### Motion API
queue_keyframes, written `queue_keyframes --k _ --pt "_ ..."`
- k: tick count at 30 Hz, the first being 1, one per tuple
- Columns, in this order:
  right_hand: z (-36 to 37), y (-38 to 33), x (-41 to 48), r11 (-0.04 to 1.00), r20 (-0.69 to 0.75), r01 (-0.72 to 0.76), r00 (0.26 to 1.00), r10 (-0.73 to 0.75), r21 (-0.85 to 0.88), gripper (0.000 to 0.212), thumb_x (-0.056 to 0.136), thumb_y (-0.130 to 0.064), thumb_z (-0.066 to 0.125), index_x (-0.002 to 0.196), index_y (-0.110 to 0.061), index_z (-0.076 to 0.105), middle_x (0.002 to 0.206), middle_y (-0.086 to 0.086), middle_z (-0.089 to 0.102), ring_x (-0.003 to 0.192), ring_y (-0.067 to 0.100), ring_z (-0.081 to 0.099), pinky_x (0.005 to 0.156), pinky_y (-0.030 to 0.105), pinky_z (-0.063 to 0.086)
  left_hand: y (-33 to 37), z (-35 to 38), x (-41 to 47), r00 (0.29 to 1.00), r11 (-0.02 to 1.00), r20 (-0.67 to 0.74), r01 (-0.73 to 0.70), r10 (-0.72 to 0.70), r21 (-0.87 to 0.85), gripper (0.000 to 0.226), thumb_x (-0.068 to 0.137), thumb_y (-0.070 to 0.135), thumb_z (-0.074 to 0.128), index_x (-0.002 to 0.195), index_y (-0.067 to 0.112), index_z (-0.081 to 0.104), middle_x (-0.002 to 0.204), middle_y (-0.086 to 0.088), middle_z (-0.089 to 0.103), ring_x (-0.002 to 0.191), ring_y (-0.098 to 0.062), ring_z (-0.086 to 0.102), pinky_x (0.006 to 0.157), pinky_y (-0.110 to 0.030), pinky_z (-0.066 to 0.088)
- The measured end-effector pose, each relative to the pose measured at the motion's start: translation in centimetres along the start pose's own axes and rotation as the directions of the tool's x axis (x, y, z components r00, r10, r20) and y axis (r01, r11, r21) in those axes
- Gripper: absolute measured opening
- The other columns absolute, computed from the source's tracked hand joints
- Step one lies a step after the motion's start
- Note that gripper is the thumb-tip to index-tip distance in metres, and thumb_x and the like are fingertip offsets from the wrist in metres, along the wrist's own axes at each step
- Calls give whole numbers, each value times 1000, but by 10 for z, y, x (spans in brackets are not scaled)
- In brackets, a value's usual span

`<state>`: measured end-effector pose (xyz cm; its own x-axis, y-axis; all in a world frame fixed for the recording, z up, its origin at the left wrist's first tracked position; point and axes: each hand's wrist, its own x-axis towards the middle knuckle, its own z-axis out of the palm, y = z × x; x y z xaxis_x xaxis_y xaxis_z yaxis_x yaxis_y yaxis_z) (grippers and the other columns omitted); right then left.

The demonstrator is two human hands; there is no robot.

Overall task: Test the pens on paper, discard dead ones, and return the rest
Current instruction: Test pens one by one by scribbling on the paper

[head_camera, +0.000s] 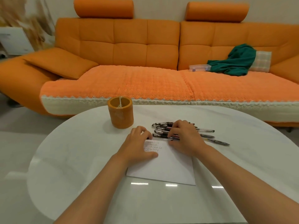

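right hand (pixel 186 136) curled over nearest pen (pixel 161 136), seemingly pinching barrel. left hand (pixel 139 143) heel on paper (pixel 169 167), fingertips at cap end, grip unclear. other pens (pixel 205 130) under, beyond right hand. holder (pixel 120 113) beyond left hand. advice: pin paper, pull cap straight, scribble below existing marks.

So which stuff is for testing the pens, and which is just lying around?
For the job: pens, paper, orange pot.
Just lying about: green cloth, clear plastic box, checked cushion, all on the sofa.
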<state>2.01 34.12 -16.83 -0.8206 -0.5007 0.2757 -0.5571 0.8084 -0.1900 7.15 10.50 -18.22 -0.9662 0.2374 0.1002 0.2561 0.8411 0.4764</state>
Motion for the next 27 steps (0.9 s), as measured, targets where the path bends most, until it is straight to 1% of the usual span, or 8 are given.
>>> queue_keyframes --k 5,9,13,16,18,20,23,27 --pt "0 -16 1 997 29 19 999 -17 -81 15 89 -36 67 100 -30 76 98 -5 57 98 20 52 80 29 28 9 20 -23 996 999 -92 4 1 49 71 71 76 64 126 34 49 130 12 36 125 -11 29 104 -26 25" --pt "-2 -26 5 986 89 -20 995 35 -163 14 93 -33 61 100 -27 71 103 -4 62 104 20 53 90 33 35 17 30 -24 981 994 -195 38 -16 107 72 71 79 57 120 27 52 122 10 42 116 -12 37 100 -24 26" --pt "-2 -26 -2 980 34 -105 993 112 -171 19 89 -31 61 106 -23 61 110 -1 56 106 22 50 83 31 34 19 28 -25 979 995 -201 43 -24 87 68 79 76 53 126 28 51 129 9 41 122 -13 36 104 -27 26" --pt "-9 -17 -12 931 5 -344 938 348 -123 44 84 -32 57 127 -26 50 131 4 44 124 25 39 100 43 32 23 15 -15 982 995 -166 93 -86 33 57 92 53 58 141 29 43 144 4 35 133 -17 33 109 -34 32" --pt "-14 -4 -21 850 84 -506 850 520 -147 61 84 -34 55 142 -28 36 153 10 25 144 31 17 113 57 18 26 7 -5 978 982 -98 187 -184 23 60 96 37 58 150 30 33 154 -2 26 140 -23 29 111 -39 37" --pt "-17 13 -30 771 147 -610 759 635 -182 71 86 -41 51 150 -37 21 163 10 3 151 34 -8 113 67 1 27 4 3 967 967 -26 253 -253 24 66 96 26 59 154 30 27 159 -5 20 144 -27 24 112 -40 36" --pt "-16 36 -39 735 235 -660 699 676 -152 72 90 -54 42 152 -48 6 166 5 -9 150 34 -16 111 70 -5 31 7 16 969 967 59 244 -240 -76 73 95 13 56 157 31 21 164 -4 8 150 -27 7 116 -41 29" --pt "-7 45 -29 802 277 -589 758 591 -98 71 95 -51 36 156 -43 0 166 11 -6 152 30 -13 119 59 -5 33 14 32 985 981 70 164 -157 -99 78 98 26 59 158 38 12 167 2 -7 152 -21 -14 122 -46 10"
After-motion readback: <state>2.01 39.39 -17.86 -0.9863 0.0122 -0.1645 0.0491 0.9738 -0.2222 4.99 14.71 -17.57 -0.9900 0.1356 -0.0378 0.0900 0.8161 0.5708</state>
